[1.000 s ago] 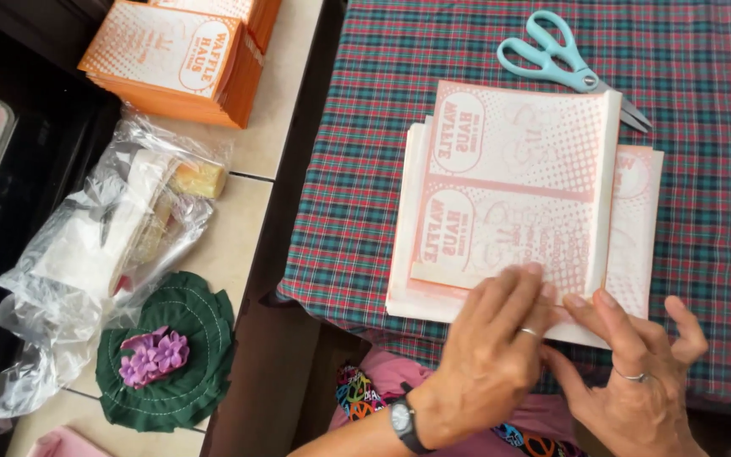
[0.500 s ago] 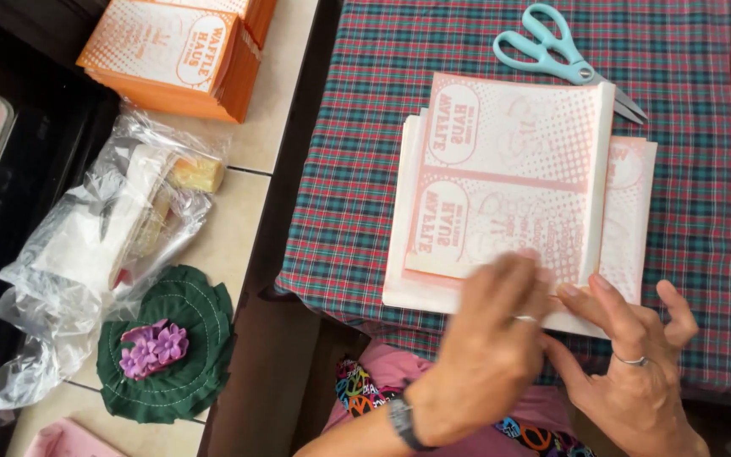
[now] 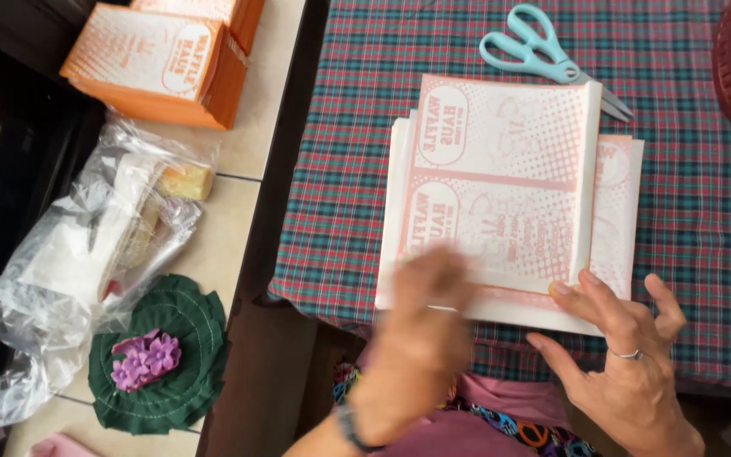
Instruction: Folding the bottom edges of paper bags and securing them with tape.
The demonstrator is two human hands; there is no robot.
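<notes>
The stack (image 3: pixel 513 199) of pink printed paper sheets lies on the checked cloth (image 3: pixel 687 211) of the bench, its near edge right under both hands. The top sheets sit askew, folded over narrower than the ones below, so a strip of the lower sheets shows beyond the right fingers.

The right hand (image 3: pixel 628 372) rests with its fingers (image 3: pixel 590 300) spread and loose, the tips pressing the near right corner of the stack; they grip nothing. The left hand (image 3: pixel 425 338) is blurred with motion over the near left corner, and whether its fingers pinch a sheet or only rub across it cannot be told.

The likeliest trouble is at that corner. Thin sheets cling, so a quick swipe may lift two at once or none, or crease the corner it catches. If the right fingertips ease off, the whole stack may slide on the cloth, and its near edge already lies close to the bench edge, just ahead of the person's lap.

The scissors (image 3: pixel 543 55) lie beyond the far edge of the stack, well away from the fingers; a hard push forward would shove the sheets into them. The orange boxes (image 3: pixel 154 63), the clear bags (image 3: pixel 86 254) and the green cloth flower piece (image 3: pixel 162 351) sit left of the left fingers, clear of the work.
</notes>
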